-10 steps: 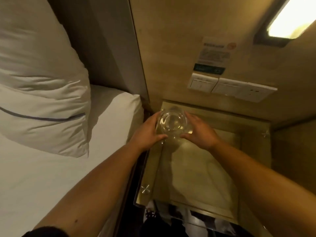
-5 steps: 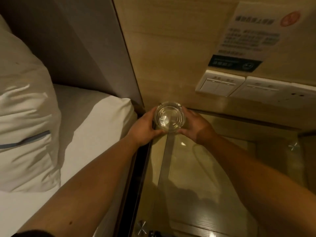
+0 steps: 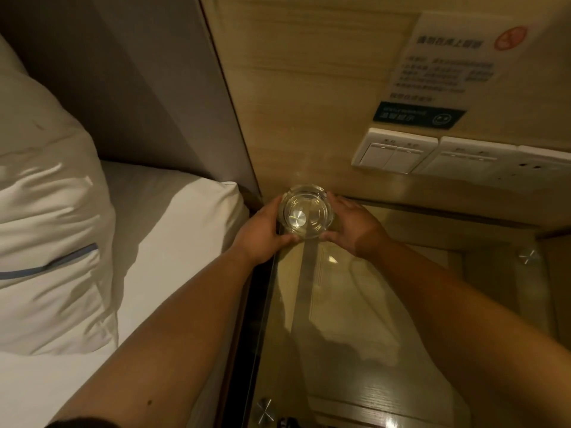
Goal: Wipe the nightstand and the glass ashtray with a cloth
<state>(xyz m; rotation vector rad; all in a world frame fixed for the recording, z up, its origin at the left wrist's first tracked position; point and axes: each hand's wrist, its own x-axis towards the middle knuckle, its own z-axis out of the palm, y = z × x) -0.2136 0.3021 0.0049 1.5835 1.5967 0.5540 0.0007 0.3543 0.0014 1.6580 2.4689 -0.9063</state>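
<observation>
We held the ashtray [image 3: 305, 212] between both hands at the far left corner of the nightstand [image 3: 401, 304], close against the wood wall panel [image 3: 309, 103]. Our left hand [image 3: 259, 234] curled round its left side, the thumb pressed to the near rim and the fingers wrapping the far side. Our right hand [image 3: 352, 225] grasped the right side the same way, thumb at the near edge and fingers reaching over the far rim. We could not tell whether the ashtray sat on the glass top or hung just above it; its base was hidden by our thumbs and by the clear glass itself. The ashtray stood upright, round and thick-walled, with a bright glint at the middle of its floor.

The nightstand had a glass top over a wooden surface, with round metal studs [image 3: 264, 410] near the corners. Our forearms ran across it from the near edge, and their shadow lay on the glass.

To the left, just beside the nightstand, was the bed [image 3: 173, 230] with a white sheet, and a white pillow [image 3: 46, 217] with a blue stripe lay on it. On the wall above the ashtray were white switches [image 3: 394, 151] and, higher, a printed notice [image 3: 457, 66] whose text was too blurred to read.
</observation>
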